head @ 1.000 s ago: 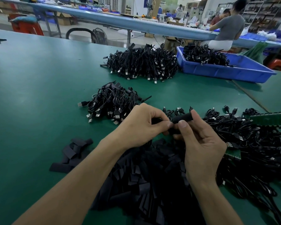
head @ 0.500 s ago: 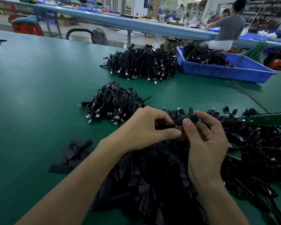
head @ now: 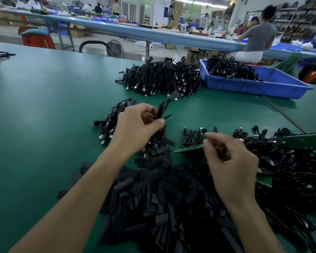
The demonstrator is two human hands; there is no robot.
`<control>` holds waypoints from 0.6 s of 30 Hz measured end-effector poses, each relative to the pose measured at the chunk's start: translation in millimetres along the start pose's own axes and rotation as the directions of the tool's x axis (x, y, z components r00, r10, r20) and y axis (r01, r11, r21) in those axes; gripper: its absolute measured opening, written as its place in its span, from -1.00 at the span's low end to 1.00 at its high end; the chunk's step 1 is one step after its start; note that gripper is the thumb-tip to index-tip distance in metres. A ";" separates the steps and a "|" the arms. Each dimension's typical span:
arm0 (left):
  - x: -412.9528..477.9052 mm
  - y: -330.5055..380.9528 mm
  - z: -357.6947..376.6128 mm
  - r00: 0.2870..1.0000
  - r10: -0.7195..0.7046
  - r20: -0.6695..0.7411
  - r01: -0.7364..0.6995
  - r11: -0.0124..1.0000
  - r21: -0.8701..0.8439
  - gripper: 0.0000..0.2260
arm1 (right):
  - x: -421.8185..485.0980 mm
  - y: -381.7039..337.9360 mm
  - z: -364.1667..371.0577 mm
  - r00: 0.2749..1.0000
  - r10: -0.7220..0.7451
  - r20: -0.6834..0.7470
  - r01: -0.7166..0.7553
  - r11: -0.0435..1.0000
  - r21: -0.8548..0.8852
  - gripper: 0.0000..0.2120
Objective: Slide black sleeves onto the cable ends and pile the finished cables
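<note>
My left hand (head: 139, 125) grips a coiled black cable with a sleeve (head: 161, 110) on its end, held just above the small pile of cables (head: 109, 123) on the green table. My right hand (head: 230, 161) is apart from it, to the right, blurred, with loosely curled fingers and nothing visible in them. It hovers over the near edge of a spread of loose black cables (head: 281, 161). A heap of flat black sleeves (head: 153, 207) lies in front of me, partly under both forearms.
A larger pile of cables (head: 162, 79) sits farther back, beside a blue tray (head: 254, 86) holding more cables. Green strips (head: 188, 148) lie among the cables on the right. A person in grey (head: 257, 37) sits at the far bench.
My hands have separated. The left hand carried the sleeved cable left and away, over the small pile. The right hand let go and dropped back toward the loose cables.
</note>
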State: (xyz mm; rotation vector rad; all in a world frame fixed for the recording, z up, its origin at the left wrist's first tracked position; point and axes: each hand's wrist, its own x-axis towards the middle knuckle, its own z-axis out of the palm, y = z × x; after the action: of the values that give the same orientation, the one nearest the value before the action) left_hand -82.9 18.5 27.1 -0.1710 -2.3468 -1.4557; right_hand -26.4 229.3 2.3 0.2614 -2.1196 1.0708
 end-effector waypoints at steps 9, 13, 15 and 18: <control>49.9 -27.7 -6.3 0.958 -0.066 -0.278 0.146 0.949 0.279 -0.69 | 15.2 -8.2 9.2 0.855 0.020 0.519 0.287 0.814 -0.505 -0.72; 49.9 -41.1 -3.2 0.976 -0.084 -0.200 0.156 0.911 0.382 -0.67 | 15.6 -6.0 13.2 0.896 0.050 0.442 0.199 0.843 -0.499 -0.91; 42.6 -39.6 0.5 0.974 -0.003 -0.228 0.115 0.869 0.482 -0.70 | 12.4 -2.2 13.6 0.914 0.028 0.404 0.186 0.857 -0.481 -0.92; 26.8 -25.1 9.4 0.965 0.179 -0.190 -0.086 0.905 0.417 -0.85 | 10.2 3.8 14.3 0.930 -0.005 0.367 0.171 0.890 -0.423 -0.92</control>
State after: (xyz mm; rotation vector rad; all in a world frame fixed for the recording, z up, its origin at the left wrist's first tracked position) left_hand -117.4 12.9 12.4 -0.0500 -2.3356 -0.8473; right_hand -42.9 222.2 1.6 0.3447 -2.5834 0.4724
